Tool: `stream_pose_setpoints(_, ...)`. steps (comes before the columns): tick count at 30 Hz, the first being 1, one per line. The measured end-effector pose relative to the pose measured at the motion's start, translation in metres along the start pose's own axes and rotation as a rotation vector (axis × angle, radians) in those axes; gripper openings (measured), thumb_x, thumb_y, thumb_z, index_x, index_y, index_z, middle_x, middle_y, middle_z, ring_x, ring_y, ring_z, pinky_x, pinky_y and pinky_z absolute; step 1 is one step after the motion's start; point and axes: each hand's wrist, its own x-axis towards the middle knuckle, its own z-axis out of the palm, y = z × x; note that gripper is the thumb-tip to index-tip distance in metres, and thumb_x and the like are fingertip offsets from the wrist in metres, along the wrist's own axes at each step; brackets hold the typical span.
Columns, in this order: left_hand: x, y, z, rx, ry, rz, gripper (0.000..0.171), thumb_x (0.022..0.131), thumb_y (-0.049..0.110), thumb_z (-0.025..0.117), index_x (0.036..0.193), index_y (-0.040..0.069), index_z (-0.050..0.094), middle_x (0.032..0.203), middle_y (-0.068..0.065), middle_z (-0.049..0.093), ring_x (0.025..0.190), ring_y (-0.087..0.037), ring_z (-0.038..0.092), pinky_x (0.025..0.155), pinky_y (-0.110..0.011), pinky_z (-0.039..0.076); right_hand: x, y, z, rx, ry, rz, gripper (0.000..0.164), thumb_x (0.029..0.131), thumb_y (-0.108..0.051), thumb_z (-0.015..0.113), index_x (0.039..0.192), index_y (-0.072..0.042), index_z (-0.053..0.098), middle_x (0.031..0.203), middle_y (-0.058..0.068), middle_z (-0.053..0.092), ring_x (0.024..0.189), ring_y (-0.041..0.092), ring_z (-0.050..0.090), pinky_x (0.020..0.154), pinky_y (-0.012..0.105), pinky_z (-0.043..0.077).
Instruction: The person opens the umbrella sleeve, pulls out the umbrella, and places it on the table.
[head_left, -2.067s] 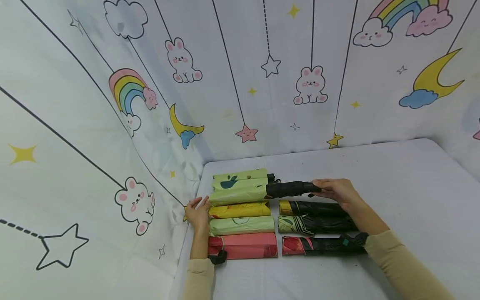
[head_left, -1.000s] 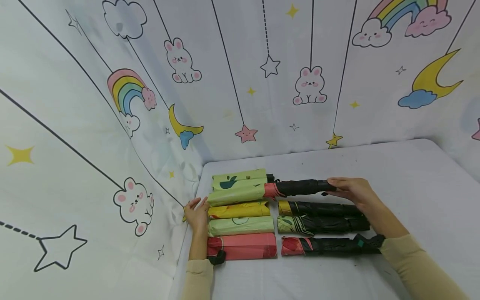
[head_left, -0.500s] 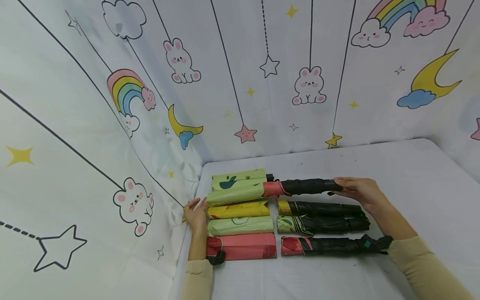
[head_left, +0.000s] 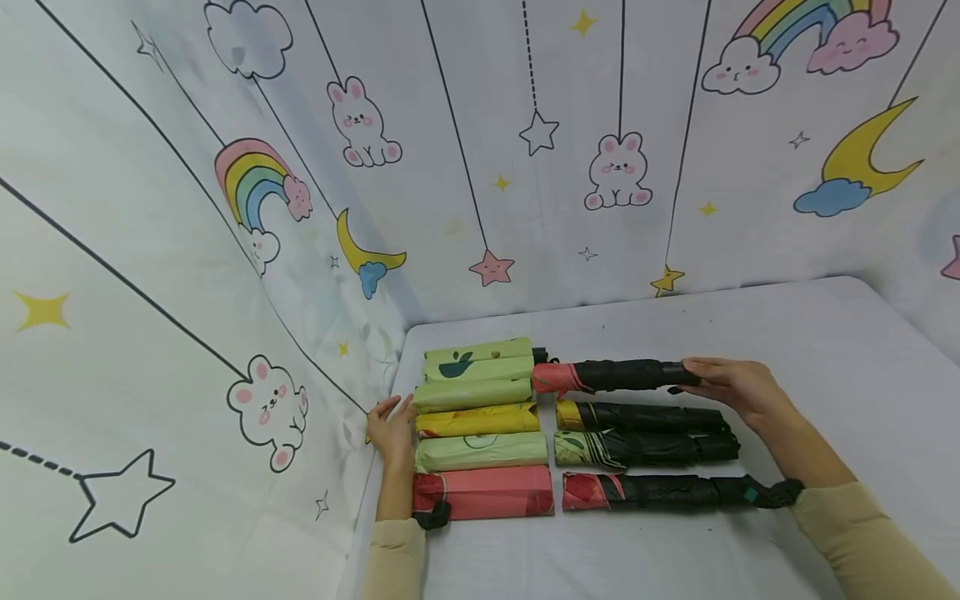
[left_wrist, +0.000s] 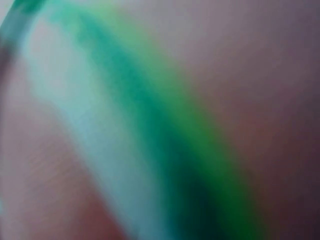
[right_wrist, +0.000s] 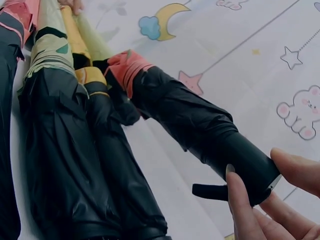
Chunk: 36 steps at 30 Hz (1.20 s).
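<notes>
In the head view, my right hand (head_left: 742, 390) pinches the handle end of a folded black umbrella (head_left: 626, 375) with a red border. Its tip side meets the open end of a light green sleeve (head_left: 480, 394). The right wrist view shows thumb and fingers at the end of the dark handle (right_wrist: 240, 162), with a short black strap (right_wrist: 210, 192) hanging beside it. My left hand (head_left: 393, 435) is at the left end of that green sleeve, holding it there, fingertips partly hidden. The left wrist view is a close blur of green and skin tones.
Below lie a yellow sleeve (head_left: 480, 421), a pale green sleeve (head_left: 483, 452) and a red sleeve (head_left: 495, 492). Matching folded umbrellas, yellow-black (head_left: 645, 417), green-black (head_left: 652, 447) and red-black (head_left: 660, 492), lie right of them. Another green sleeved umbrella (head_left: 480, 360) sits behind. A patterned curtain (head_left: 450, 167) backs the white table (head_left: 810, 350).
My right hand has moved right, drawing the black umbrella further out of the green sleeve, so its red border now shows. The left hand and sleeve have stayed almost still.
</notes>
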Motion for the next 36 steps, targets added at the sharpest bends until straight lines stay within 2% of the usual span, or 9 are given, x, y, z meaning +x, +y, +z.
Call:
stream_pose_setpoints(12, 0.000, 0.000, -0.001, -0.018, -0.001, -0.002, 0.042, 0.087, -0.024, 0.064, 0.126, -0.017, 0.051, 0.137, -0.035, 0.043, 0.118, -0.043, 0.068, 0.076, -0.021, 0.061, -0.004, 0.004, -0.018, 0.015, -0.020, -0.012, 0.021, 0.102, 0.002, 0.064, 0.114, -0.004, 0.080, 0.110, -0.003, 0.077, 0.102, 0.012, 0.072, 0.093, 0.042, 0.060)
stream_pose_setpoints(19, -0.001, 0.000, -0.002, 0.038, -0.021, -0.028, 0.042, 0.090, -0.019, 0.064, 0.129, -0.014, 0.050, 0.137, -0.032, 0.046, 0.121, -0.039, 0.067, 0.081, -0.023, 0.060, -0.003, 0.008, -0.032, -0.007, -0.046, 0.007, 0.023, 0.104, 0.000, 0.062, 0.118, -0.006, 0.079, 0.112, -0.004, 0.077, 0.099, 0.019, 0.077, 0.094, 0.041, 0.060)
stream_pose_setpoints(24, -0.001, 0.001, -0.001, 0.016, -0.022, -0.019, 0.042, 0.087, -0.024, 0.060, 0.127, -0.016, 0.051, 0.138, -0.033, 0.044, 0.120, -0.040, 0.067, 0.078, -0.024, 0.061, 0.000, 0.012, -0.040, -0.035, -0.038, 0.029, 0.021, 0.103, -0.003, 0.064, 0.117, -0.008, 0.080, 0.112, -0.004, 0.077, 0.100, 0.020, 0.077, 0.098, 0.044, 0.058)
stream_pose_setpoints(29, -0.002, 0.002, -0.001, 0.042, -0.035, -0.034, 0.041, 0.089, -0.021, 0.061, 0.128, -0.014, 0.051, 0.140, -0.031, 0.044, 0.123, -0.039, 0.066, 0.076, -0.020, 0.059, 0.003, 0.015, -0.045, -0.033, -0.045, 0.050, 0.021, 0.103, -0.003, 0.065, 0.115, -0.009, 0.080, 0.112, -0.004, 0.077, 0.102, 0.019, 0.076, 0.099, 0.046, 0.057)
stream_pose_setpoints(33, -0.003, 0.005, -0.003, 0.068, -0.057, -0.043, 0.040, 0.092, -0.018, 0.061, 0.130, -0.013, 0.049, 0.150, -0.031, 0.039, 0.127, -0.040, 0.063, 0.083, -0.023, 0.059, 0.005, 0.016, -0.049, -0.027, -0.061, 0.064, 0.022, 0.104, -0.003, 0.062, 0.116, -0.008, 0.079, 0.112, -0.005, 0.077, 0.102, 0.018, 0.076, 0.097, 0.044, 0.058)
stream_pose_setpoints(36, -0.003, 0.005, -0.004, 0.070, -0.060, -0.044, 0.040, 0.093, -0.018, 0.060, 0.130, -0.013, 0.049, 0.150, -0.031, 0.038, 0.128, -0.041, 0.062, 0.085, -0.023, 0.058, 0.006, 0.018, -0.051, -0.077, -0.073, 0.065, 0.023, 0.105, -0.005, 0.062, 0.122, -0.007, 0.077, 0.114, -0.010, 0.076, 0.103, 0.014, 0.075, 0.094, 0.035, 0.060)
